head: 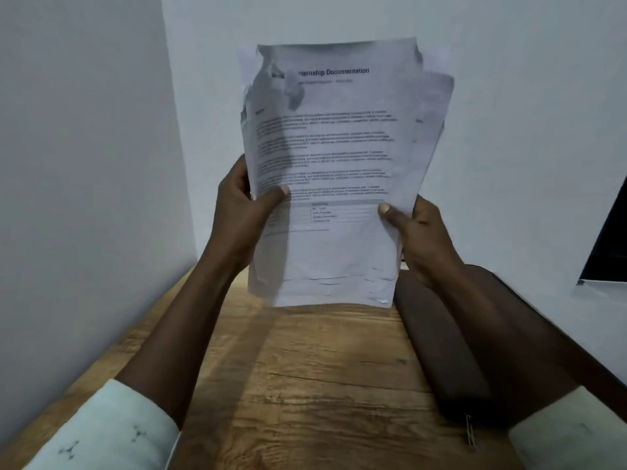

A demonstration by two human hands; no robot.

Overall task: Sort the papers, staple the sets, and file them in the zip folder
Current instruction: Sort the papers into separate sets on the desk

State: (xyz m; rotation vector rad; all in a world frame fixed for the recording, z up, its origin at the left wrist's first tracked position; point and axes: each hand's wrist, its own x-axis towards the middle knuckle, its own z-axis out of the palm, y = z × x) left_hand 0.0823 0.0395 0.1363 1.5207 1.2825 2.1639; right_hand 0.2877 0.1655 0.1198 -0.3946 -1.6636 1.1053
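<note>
A stack of printed papers (336,157) is held upright in front of me, above the wooden table (305,368). The front sheet carries a heading ending in "Documentation" and a torn, crumpled top left corner. My left hand (241,201) grips the stack's left edge, thumb on the front sheet. My right hand (417,232) grips the lower right edge, thumb pressed on the front. Further sheets stick out unevenly behind at the right. A dark zip folder (437,351) lies on the table under my right forearm, its zip pull (470,432) at the near end.
White walls (84,164) close in the table on the left and at the back. A dark framed panel (610,239) sits on the right wall. A small red and white object (403,264) peeks out between the papers and my right hand.
</note>
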